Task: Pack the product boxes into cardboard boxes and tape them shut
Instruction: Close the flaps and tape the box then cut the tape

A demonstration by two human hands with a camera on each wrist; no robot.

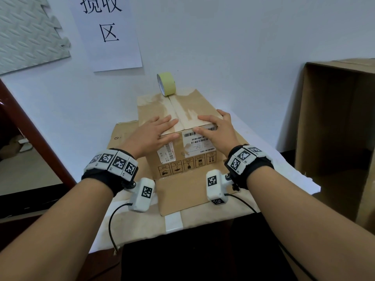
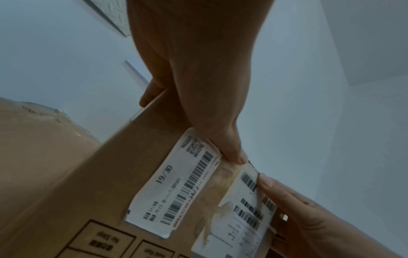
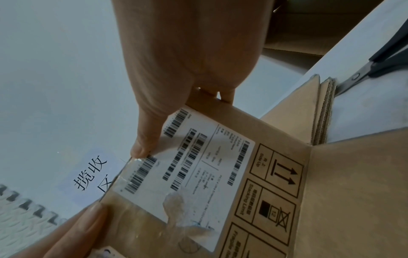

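Two hands are pressing flat on a closed cardboard box (image 1: 182, 126). Left hand (image 1: 151, 134) and right hand (image 1: 218, 129) are both lying palm-down on the top flaps, fingers straight, gripping nothing; each thumb is hooking over the near top edge onto the front face.

Box: brown corrugated, rectangular, matte, top surface scuffed with pale torn patches and old tape residue along the centre seam (image 1: 176, 112). Seam is running away between the two sets of fingers. Front face is carrying two white barcode labels (image 2: 176, 190), glossy clear tape remnants over one, plus a row of printed handling symbols (image 3: 278, 192) below the thumbs.

Tape roll (image 1: 166, 84): pale yellow-green, standing on edge at the far end of the box top, well beyond the fingertips, roughly in line with the seam.

Box is sitting under the palms on a flattened cardboard sheet (image 1: 182, 191) on the white-covered table (image 1: 269, 159). Right of the right-hand fingers, scissors (image 3: 362, 73) with black handles are lying on the table beside folded cardboard edges. Further right, a large open carton (image 1: 334, 118) is standing upright. White paper sign (image 1: 107, 31) and grey embossed foam mat (image 1: 28, 35) are hanging on the wall beyond the fingers.
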